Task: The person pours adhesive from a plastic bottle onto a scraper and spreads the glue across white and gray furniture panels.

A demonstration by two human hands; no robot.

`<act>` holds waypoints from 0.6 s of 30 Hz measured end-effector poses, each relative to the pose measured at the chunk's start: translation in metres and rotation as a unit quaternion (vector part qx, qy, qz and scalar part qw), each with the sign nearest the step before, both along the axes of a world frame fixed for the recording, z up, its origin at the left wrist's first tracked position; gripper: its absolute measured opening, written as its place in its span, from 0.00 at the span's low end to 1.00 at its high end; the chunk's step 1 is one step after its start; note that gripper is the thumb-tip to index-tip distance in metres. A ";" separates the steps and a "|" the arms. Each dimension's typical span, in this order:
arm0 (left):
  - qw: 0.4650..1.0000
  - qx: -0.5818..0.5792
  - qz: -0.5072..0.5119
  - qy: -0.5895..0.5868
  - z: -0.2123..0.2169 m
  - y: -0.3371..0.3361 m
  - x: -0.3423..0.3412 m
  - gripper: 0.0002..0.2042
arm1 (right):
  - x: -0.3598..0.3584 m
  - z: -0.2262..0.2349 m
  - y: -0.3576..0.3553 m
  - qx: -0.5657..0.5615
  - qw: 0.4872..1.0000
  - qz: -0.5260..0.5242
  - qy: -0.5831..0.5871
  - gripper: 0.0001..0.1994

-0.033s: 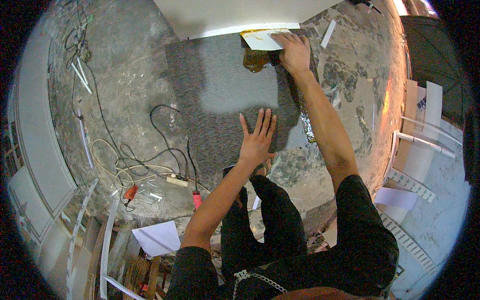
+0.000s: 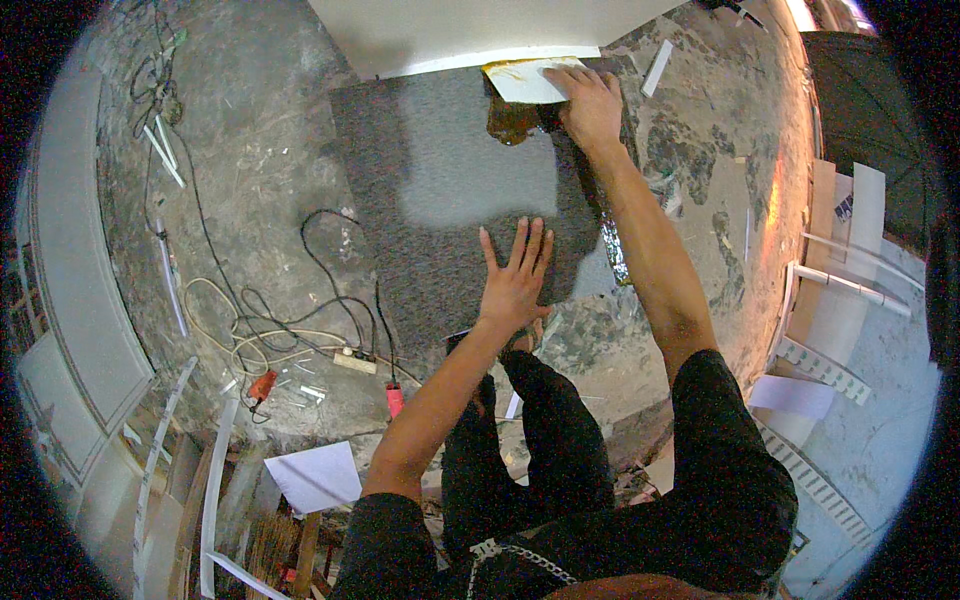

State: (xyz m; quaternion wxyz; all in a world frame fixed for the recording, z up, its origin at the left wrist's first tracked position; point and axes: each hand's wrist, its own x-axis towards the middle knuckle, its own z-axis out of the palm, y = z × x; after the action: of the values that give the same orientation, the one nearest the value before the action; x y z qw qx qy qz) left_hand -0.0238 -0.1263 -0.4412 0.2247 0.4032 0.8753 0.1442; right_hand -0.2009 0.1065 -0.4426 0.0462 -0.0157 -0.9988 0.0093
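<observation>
A grey carpet piece (image 2: 450,200) lies on the stained concrete floor (image 2: 260,150), its far edge against a white board (image 2: 470,30). My left hand (image 2: 515,280) rests flat on the carpet's near part with fingers spread and holds nothing. My right hand (image 2: 590,105) reaches to the far right corner and presses a flat white spreader (image 2: 520,80), smeared yellow along its edge. Just below the spreader is a brown wet patch of glue (image 2: 510,122). I crouch at the carpet's near edge in dark trousers.
A shiny foil strip (image 2: 612,245) runs along the carpet's right edge. Black and white cables (image 2: 300,320), a power strip (image 2: 355,360) and an orange tool (image 2: 262,385) lie to the left. A white sheet (image 2: 315,475) sits near left; white trim pieces (image 2: 840,270) are stacked right.
</observation>
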 end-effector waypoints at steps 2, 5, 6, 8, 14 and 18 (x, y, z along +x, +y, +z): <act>1.000 -0.013 -0.010 0.009 0.001 0.002 0.000 0.63 | 0.008 0.002 -0.001 0.012 0.999 0.015 0.037 0.32; 1.000 -0.001 -0.005 -0.004 0.003 -0.001 -0.002 0.63 | 0.037 0.024 -0.018 0.009 0.999 0.030 0.019 0.32; 1.000 0.004 -0.005 -0.003 0.004 0.004 -0.002 0.63 | 0.056 0.025 -0.020 0.019 0.999 0.028 0.005 0.32; 1.000 0.023 -0.001 -0.015 0.002 0.008 0.000 0.62 | 0.112 0.020 -0.037 0.026 0.995 0.089 -0.040 0.32; 0.999 0.006 -0.007 -0.038 -0.011 0.000 0.010 0.59 | 0.117 0.059 -0.059 -0.041 0.992 0.112 -0.026 0.32; 1.000 -0.003 -0.007 -0.012 0.003 0.000 -0.002 0.64 | 0.042 0.057 -0.011 0.000 1.000 -0.018 0.005 0.31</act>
State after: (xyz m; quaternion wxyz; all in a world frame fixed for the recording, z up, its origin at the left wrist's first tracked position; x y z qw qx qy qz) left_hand -0.0260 -0.1267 -0.4377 0.2373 0.4065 0.8703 0.1447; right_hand -0.1587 0.0959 -0.3858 0.0513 -0.0340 -0.9981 0.0089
